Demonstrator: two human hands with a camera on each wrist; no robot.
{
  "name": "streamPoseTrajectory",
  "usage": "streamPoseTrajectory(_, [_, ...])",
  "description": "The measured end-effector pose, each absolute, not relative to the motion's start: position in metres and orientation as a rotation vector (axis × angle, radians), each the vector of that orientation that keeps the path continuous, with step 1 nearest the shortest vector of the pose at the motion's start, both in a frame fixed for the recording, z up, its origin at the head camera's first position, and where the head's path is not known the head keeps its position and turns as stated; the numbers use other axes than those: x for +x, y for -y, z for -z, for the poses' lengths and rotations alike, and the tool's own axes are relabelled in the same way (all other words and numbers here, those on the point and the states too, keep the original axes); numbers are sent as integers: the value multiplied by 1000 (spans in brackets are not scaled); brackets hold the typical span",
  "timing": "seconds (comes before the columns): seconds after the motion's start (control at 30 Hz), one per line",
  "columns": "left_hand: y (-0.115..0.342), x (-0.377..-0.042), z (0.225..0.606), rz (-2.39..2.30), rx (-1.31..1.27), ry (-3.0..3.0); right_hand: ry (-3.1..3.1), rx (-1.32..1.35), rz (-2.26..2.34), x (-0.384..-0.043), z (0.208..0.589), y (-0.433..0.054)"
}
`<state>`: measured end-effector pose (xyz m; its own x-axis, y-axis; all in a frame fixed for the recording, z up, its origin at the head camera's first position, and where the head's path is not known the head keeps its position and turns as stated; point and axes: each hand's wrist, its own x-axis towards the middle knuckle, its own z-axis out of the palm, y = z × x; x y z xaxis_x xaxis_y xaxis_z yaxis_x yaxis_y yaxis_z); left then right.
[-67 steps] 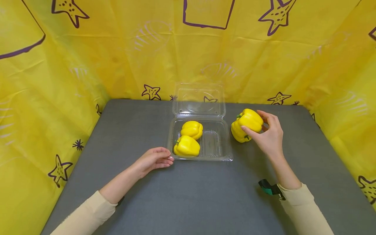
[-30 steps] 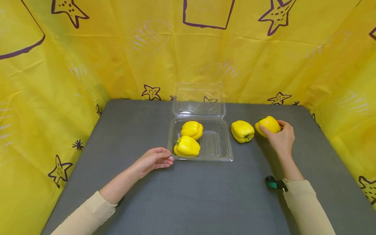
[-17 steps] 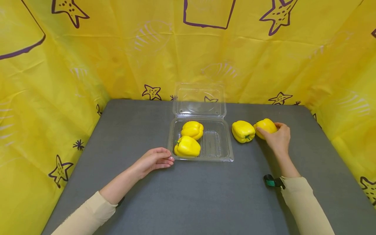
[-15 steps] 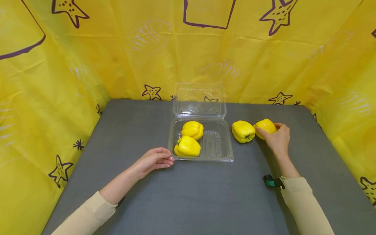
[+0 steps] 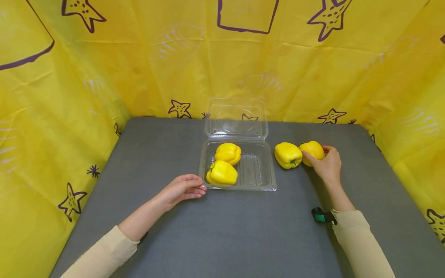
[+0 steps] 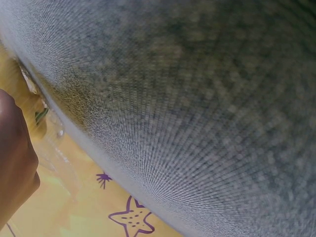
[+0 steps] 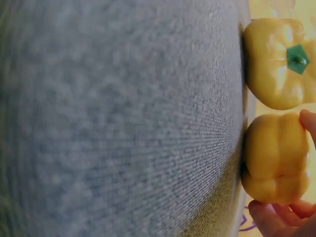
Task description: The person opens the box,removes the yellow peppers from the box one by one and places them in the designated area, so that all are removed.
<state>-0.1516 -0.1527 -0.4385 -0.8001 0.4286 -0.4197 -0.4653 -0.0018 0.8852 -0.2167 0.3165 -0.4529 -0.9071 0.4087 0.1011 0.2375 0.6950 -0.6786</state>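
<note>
My right hand (image 5: 328,164) grips a yellow bell pepper (image 5: 313,151) between thumb and fingers, low at the table. Just left of it lies another yellow bell pepper (image 5: 287,155), its green stem toward me. In the right wrist view the gripped bell pepper (image 7: 277,158) sits against the table beside the stemmed bell pepper (image 7: 274,64). A hinged clear plastic container (image 5: 267,184) stands with its lid raised, two yellow bell peppers (image 5: 221,173) along its left side. My left hand (image 5: 182,190) pinches the container's front left corner; its fingertips are partly hidden.
The dark grey table (image 5: 215,239) spreads in front of the container. A yellow cloth (image 5: 139,65) with drawn stars hangs behind and at both sides. The transparent lid (image 5: 236,119) leans up near the table's back edge.
My right hand has moved the bell pepper from above its neighbour to the right and down to the table, then slightly left toward that neighbour. My left hand and the container have stayed put.
</note>
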Motion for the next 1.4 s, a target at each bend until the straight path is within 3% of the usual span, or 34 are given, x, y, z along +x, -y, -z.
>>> streamPoseTrajectory(0.77, [153, -151, 439, -1866, -52, -1659, 2465, -421, -1049, -207, 433, -304])
streamPoseTrajectory(1.4, [153, -151, 439, -1863, -53, -1667, 2413, -3, -1378, -192, 396, -220])
